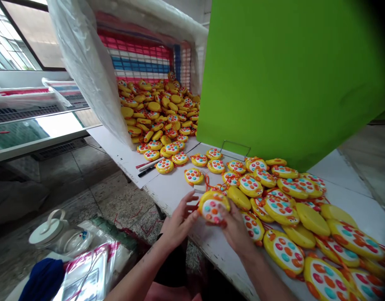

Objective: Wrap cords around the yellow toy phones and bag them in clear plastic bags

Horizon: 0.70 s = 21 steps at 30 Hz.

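My right hand (234, 230) is closed on a yellow toy (213, 209), oval and animal-shaped, with a white panel of orange, pink and turquoise dots. Its dotted side faces up, over the front edge of the white table (176, 190). To its left, my left hand (183, 215) has its fingers apart, with the thumb by the toy's edge; whether it touches cannot be made out. Just behind lie a small white block (200, 189) and another dotted toy (194, 176). Many similar toys (280, 207) are heaped on the right, some with orange cords.
A plastic-lined crate (85, 62) on its side spills more toys (154, 121) onto the table. Pens (147, 168) lie at the left edge. A large green panel (274, 83) stands behind, near a wire stand (236, 148). Below left are a clear lidded jug (49, 234) and a blue cloth (43, 280).
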Each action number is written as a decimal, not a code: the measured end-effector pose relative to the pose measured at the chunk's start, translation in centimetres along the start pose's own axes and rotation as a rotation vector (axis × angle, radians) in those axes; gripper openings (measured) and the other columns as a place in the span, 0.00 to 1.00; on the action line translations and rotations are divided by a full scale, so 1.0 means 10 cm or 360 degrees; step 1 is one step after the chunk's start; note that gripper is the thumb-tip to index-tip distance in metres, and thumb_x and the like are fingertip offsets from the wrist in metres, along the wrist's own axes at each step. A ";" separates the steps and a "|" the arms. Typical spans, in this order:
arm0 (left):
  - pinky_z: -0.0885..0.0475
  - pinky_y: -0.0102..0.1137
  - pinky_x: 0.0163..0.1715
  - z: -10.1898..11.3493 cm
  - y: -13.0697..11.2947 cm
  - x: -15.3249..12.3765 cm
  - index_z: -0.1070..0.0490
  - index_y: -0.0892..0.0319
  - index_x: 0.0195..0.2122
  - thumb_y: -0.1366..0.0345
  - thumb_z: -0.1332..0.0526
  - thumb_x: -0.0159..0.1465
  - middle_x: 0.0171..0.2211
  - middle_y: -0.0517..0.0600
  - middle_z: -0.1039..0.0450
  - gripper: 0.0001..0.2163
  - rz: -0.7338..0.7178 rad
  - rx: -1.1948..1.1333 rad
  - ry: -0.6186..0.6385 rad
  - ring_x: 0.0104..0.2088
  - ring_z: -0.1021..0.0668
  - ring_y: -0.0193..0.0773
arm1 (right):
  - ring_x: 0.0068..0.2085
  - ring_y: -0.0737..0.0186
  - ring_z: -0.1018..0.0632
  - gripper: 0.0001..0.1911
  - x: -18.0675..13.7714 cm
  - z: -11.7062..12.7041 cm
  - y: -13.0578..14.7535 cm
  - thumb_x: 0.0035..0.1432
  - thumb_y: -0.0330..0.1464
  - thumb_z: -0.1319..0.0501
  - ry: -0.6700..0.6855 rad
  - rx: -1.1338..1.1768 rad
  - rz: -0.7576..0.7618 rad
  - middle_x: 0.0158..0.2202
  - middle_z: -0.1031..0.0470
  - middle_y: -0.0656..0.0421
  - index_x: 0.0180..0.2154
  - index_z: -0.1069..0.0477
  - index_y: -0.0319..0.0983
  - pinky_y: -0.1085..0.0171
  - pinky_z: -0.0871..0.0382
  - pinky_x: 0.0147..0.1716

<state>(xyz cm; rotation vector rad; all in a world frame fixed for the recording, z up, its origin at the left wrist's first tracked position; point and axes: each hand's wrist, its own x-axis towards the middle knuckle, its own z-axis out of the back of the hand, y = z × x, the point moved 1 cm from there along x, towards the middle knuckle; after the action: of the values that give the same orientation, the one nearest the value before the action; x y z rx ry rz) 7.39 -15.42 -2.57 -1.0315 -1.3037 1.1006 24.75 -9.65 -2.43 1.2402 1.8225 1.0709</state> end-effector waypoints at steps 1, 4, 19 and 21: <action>0.27 0.36 0.46 0.06 0.01 0.10 0.46 0.54 0.63 0.55 0.44 0.67 0.57 0.58 0.37 0.24 -0.0031 0.0099 -0.0078 0.50 0.25 0.43 | 0.53 0.48 0.25 0.29 0.04 0.03 0.05 0.53 0.50 0.36 -0.0067 0.0130 0.0058 0.52 0.26 0.55 0.54 0.35 0.49 0.44 0.29 0.50; 0.29 0.38 0.48 0.27 0.03 0.50 0.39 0.56 0.57 0.55 0.45 0.67 0.55 0.58 0.33 0.20 -0.0120 0.0583 -0.0298 0.52 0.27 0.44 | 0.56 0.50 0.28 0.32 0.10 0.09 0.11 0.53 0.55 0.39 -0.0022 0.0404 0.0109 0.58 0.31 0.53 0.56 0.35 0.47 0.48 0.34 0.55; 0.33 0.44 0.54 0.39 0.00 1.20 0.38 0.58 0.58 0.59 0.29 0.49 0.50 0.56 0.42 0.35 0.0091 0.1067 -0.0517 0.50 0.29 0.48 | 0.49 0.57 0.24 0.25 0.05 0.02 -0.23 0.58 0.41 0.36 0.0316 0.0017 -0.0167 0.56 0.31 0.52 0.56 0.35 0.46 0.54 0.30 0.48; 0.33 0.45 0.54 0.27 -0.05 0.92 0.38 0.57 0.58 0.58 0.28 0.47 0.49 0.54 0.42 0.37 0.0034 0.0834 -0.0617 0.50 0.30 0.49 | 0.49 0.57 0.24 0.27 0.03 0.01 -0.23 0.59 0.41 0.37 0.0325 0.0030 -0.0156 0.59 0.34 0.54 0.59 0.39 0.49 0.53 0.29 0.48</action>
<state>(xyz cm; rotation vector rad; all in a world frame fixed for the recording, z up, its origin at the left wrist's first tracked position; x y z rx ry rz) 4.41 -6.64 -0.26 -0.4544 -1.2000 1.6060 23.82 -9.82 -4.54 1.0729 2.0283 1.1630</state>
